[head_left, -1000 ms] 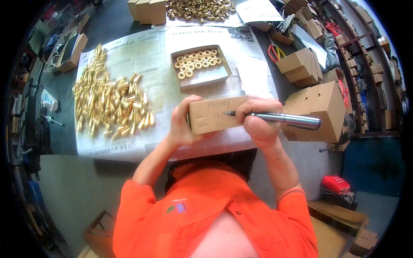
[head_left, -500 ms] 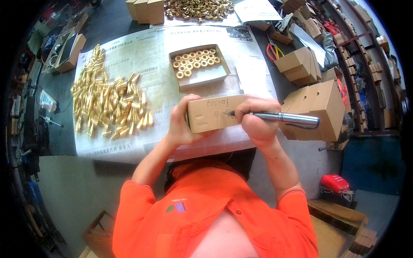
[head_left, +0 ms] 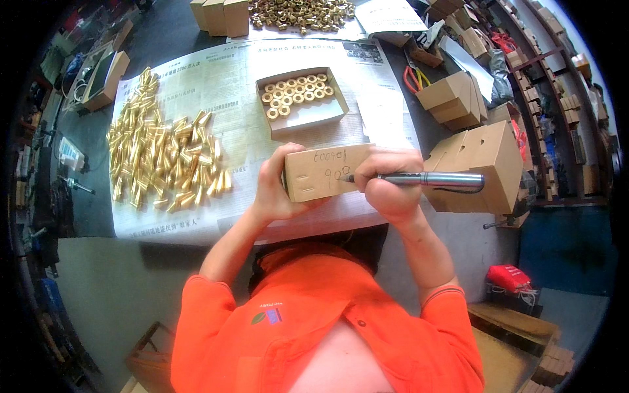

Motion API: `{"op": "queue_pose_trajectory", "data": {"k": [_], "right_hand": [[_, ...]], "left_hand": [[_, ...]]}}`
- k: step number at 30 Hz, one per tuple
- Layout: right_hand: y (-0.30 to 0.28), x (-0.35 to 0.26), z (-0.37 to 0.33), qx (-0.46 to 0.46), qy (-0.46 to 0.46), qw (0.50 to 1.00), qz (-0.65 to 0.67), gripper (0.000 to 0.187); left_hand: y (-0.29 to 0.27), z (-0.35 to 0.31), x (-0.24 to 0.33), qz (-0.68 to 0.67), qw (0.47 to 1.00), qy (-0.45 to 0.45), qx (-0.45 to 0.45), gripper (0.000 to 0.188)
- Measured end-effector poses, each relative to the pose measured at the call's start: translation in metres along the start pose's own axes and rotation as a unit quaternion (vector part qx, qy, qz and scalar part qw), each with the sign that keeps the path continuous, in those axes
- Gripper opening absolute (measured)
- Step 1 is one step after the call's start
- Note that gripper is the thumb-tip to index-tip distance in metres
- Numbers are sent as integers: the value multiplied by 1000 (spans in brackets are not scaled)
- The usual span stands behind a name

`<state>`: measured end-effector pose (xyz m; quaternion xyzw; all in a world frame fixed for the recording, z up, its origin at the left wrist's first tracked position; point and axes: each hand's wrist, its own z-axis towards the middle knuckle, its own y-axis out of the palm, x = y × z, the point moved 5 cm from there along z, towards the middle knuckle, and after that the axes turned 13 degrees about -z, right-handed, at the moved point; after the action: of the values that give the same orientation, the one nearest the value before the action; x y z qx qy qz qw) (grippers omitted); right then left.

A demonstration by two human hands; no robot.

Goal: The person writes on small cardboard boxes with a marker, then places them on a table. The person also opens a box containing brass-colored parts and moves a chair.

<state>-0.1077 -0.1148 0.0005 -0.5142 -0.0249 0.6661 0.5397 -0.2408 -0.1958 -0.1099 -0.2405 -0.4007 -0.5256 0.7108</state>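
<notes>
My left hand (head_left: 274,187) is closed around the left end of a small brown cardboard box (head_left: 314,178), its thumb along the top edge. Handwritten marks show on the face turned up to me. In my right hand (head_left: 392,183) a silver and black marker pen (head_left: 439,179) is pinched, its dark tip on or just above that face, at the end of the lower line of marks. Beyond the held box stands an open cardboard box (head_left: 333,122) with rows of brass ring-shaped parts (head_left: 298,95) in its far and left portion.
Newspaper sheets (head_left: 255,226) cover the table. A heap of brass cone-shaped pieces (head_left: 167,154) lies left, a pile of small brass fittings (head_left: 301,16) at the far edge. Brown cartons (head_left: 475,167) stand on the right, near red-and-yellow-handled pliers (head_left: 416,78). A shelf rack (head_left: 547,98) rises beyond.
The pen tip has shifted slightly, and the last mark in the lower line now shows as a rounded stroke. The held box and both hands have barely moved.
</notes>
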Motion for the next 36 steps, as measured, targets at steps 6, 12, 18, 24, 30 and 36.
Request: {"op": "queue_pose_trajectory", "data": {"k": [6,12,18,24,30,36], "right_hand": [[1,-1,1,-4,-14,1000,-11,10],[2,0,1,4,-16,1000,-9,10],[2,2,0,23,1,1000,-12,11],[-4,4,-3,14,24,1000,14,7],[-3,1,-1,7,-1,1000,11,7],[0,-1,1,-10,-9,1000,-9,8]], "left_hand": [[0,0,1,-3,1000,-4,-2,66],[0,1,0,-17,1000,-14,-3,66],[-1,1,-1,-17,1000,-8,1,64],[-2,-2,-7,-25,999,-44,-16,74],[0,2,3,-8,1000,-16,1,65],[-1,-1,-2,-15,999,-50,-4,73]]}}
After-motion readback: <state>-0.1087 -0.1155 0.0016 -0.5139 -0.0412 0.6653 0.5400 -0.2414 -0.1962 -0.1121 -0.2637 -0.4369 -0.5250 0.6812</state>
